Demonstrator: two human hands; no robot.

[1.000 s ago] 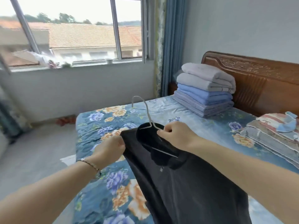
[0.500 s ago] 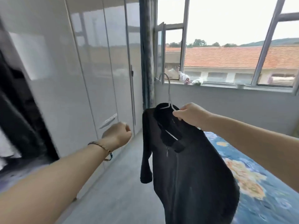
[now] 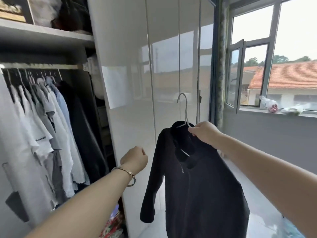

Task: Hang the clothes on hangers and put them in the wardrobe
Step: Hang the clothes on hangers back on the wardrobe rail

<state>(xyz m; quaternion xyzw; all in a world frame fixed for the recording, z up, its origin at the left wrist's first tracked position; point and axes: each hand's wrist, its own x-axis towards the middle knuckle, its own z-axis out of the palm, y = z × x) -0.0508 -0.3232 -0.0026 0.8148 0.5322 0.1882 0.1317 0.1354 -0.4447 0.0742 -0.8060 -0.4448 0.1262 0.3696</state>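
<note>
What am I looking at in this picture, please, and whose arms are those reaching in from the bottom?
There is no machine here. A person wears a wide-angle camera on the head, looking forward and down, so the two arms are that person's own. The right hand pinches a wire hanger just below its hook, and a black top with long sleeves hangs from it in the air. The left hand, with a bracelet at the wrist, is curled into a fist and holds nothing. On the left the wardrobe stands open, with shirts hanging from its rail. Beside it are glossy white doors, and on the right is an open window.
</note>
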